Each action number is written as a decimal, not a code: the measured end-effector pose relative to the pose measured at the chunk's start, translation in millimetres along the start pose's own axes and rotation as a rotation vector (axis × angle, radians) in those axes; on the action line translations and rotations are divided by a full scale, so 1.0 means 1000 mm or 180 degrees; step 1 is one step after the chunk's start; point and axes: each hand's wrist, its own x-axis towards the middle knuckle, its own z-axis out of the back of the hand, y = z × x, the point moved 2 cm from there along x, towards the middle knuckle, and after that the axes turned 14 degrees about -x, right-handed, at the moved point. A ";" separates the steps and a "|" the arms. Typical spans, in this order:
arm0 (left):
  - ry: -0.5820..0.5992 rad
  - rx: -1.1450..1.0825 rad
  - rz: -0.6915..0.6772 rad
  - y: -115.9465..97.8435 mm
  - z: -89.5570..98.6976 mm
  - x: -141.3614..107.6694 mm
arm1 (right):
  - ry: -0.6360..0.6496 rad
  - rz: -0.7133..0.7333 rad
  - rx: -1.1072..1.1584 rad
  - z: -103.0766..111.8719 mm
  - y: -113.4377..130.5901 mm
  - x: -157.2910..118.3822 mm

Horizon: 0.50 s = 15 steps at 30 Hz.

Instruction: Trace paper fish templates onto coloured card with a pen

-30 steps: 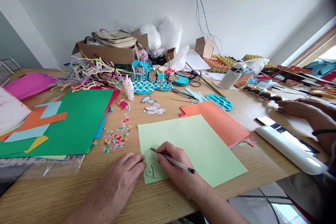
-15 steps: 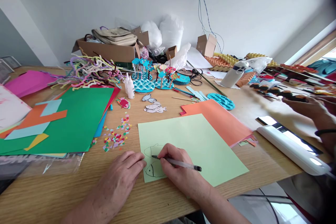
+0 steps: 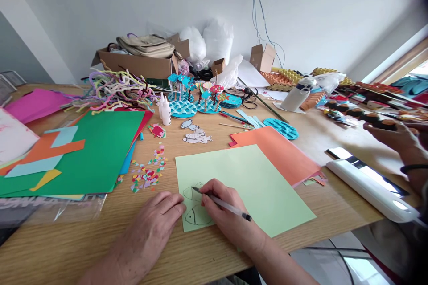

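Note:
A sheet of light green paper [image 3: 254, 182] lies on the table in front of me. Two fish outlines are drawn near its left edge; the lower fish [image 3: 197, 216] has an eye and a dark curved gill line. In my right hand [image 3: 227, 209] is a black gel pen [image 3: 230, 207], its tip on the upper fish [image 3: 189, 192]. My fingers partly cover both drawings. Lying flat on the wood, my left hand [image 3: 157, 218] touches the sheet's left edge with its fingertips and holds nothing.
Paper confetti [image 3: 149, 176], cut-out paper fish [image 3: 196, 136] and glue bottles [image 3: 166, 111] lie beyond the sheet. Green card [image 3: 100, 151] is stacked left, orange paper [image 3: 277, 151] right. A white paper trimmer [image 3: 371, 191] sits near another person's hand [image 3: 391, 138] at right.
The pen tip has moved up a little along the upper fish, and my right hand has shifted slightly with it. My left hand stays put. The other person's hand at right has moved slightly.

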 end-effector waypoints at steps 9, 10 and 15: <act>-0.0030 0.0001 -0.0066 -0.003 0.001 0.001 | 0.0000 -0.0038 -0.0161 0.000 0.002 0.003; -0.0026 0.0000 -0.0064 -0.003 0.001 0.001 | -0.0003 -0.0026 -0.0172 0.000 0.002 0.003; -0.0040 -0.0031 -0.0058 -0.002 0.002 0.002 | -0.0053 0.0024 -0.0221 0.000 0.001 0.001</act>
